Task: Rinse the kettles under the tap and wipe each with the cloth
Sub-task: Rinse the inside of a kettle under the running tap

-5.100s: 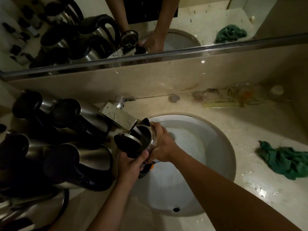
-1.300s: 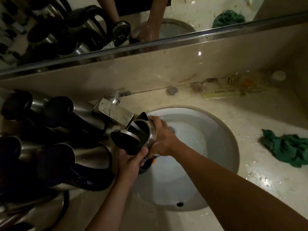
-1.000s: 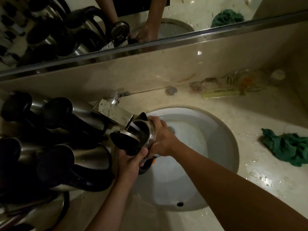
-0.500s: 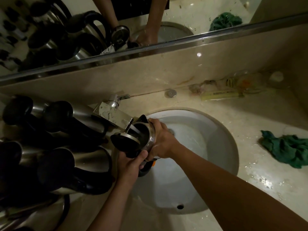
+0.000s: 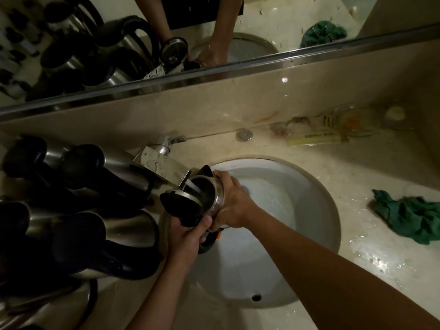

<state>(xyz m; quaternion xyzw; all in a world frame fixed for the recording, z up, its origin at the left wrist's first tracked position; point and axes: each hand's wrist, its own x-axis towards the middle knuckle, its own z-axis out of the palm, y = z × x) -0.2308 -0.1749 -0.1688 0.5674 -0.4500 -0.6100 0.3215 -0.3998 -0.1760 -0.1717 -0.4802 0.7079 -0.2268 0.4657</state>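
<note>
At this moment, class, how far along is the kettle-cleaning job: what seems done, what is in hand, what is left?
Done: nothing can be confirmed; the pile of kettles beside the sink shows no sign of being washed or unwashed. In hand: the left hand and right hand hold one open kettle tilted at the tap. Left: wiping it with the green cloth, lying untouched on the counter.

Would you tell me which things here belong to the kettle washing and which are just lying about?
Job: kettle held in left hand and right hand, tap, sink, green cloth, waiting kettles.
Lying about: clear bag of toiletries, drain knob.
</note>
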